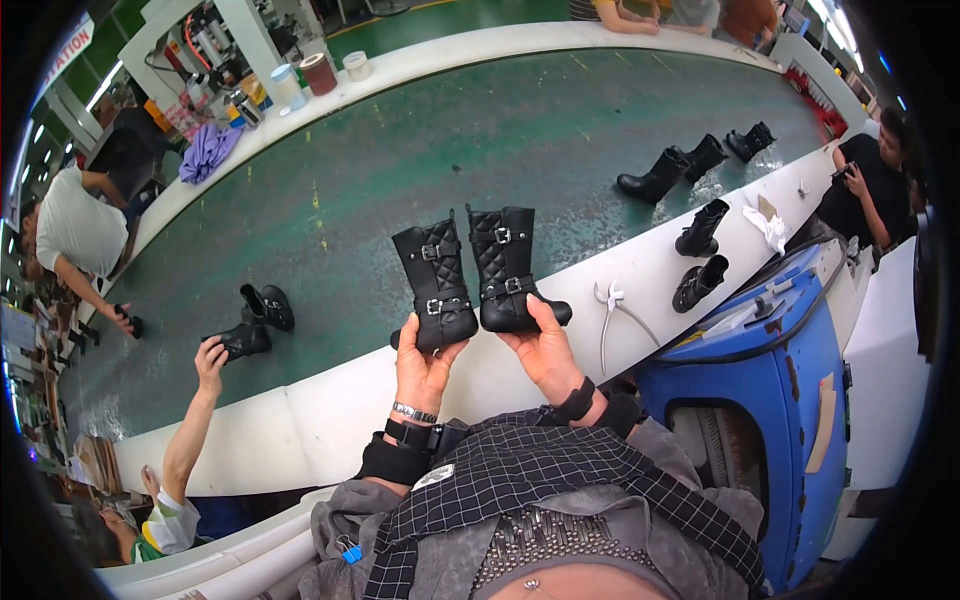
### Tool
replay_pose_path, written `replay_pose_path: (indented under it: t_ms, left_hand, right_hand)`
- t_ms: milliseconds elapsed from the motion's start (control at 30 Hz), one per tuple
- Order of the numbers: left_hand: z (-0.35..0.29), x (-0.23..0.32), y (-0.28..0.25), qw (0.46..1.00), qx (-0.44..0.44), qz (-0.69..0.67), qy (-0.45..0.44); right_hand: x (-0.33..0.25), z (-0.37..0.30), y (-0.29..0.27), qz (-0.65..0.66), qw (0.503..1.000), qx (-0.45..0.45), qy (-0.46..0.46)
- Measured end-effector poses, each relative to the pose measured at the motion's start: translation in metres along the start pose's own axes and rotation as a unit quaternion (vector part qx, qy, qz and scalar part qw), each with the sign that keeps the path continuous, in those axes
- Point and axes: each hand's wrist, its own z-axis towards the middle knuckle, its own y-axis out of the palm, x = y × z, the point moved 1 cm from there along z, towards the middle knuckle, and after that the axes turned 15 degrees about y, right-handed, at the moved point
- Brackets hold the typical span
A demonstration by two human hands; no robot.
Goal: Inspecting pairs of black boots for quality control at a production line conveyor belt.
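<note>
A black quilted boot with two buckled straps (437,285) is upright in my left hand (425,365), my fingers closed round its heel and sole end. Its mate, a second black buckled boot (503,265), is gripped by my right hand (543,350), the thumb lying on its foot part. The two boots are side by side with their shafts leaning slightly apart, held above the near white ledge (370,405) and the green conveyor belt (380,170). A band and a watch sit on my left wrist; a black band is on my right.
Black boots (655,177) stand on the belt at right, others (702,228) on the ledge beside a white cord (614,300). A co-worker's hand (210,362) holds a boot at left. A blue machine (780,400) stands at my right. Cups (318,75) line the far ledge.
</note>
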Motion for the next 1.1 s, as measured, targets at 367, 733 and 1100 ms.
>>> replay_pose_path:
  t_ms: [367, 733, 1100]
  left_hand:
    - [0.0021, -0.0027, -0.0013, 1.000, 0.011, 0.002, 0.004]
    - [0.0034, -0.0072, -0.0068, 1.000, -0.003, 0.011, 0.012]
    - [-0.0039, -0.0090, 0.0017, 0.999, 0.002, -0.010, 0.044]
  right_hand:
    - [0.0027, 0.0007, 0.0004, 0.013, 1.000, 0.007, 0.003]
    - [0.0073, 0.0074, -0.0077, -0.007, 1.000, 0.003, -0.004]
    - [0.0026, 0.0047, -0.0022, -0.014, 1.000, -0.017, -0.017]
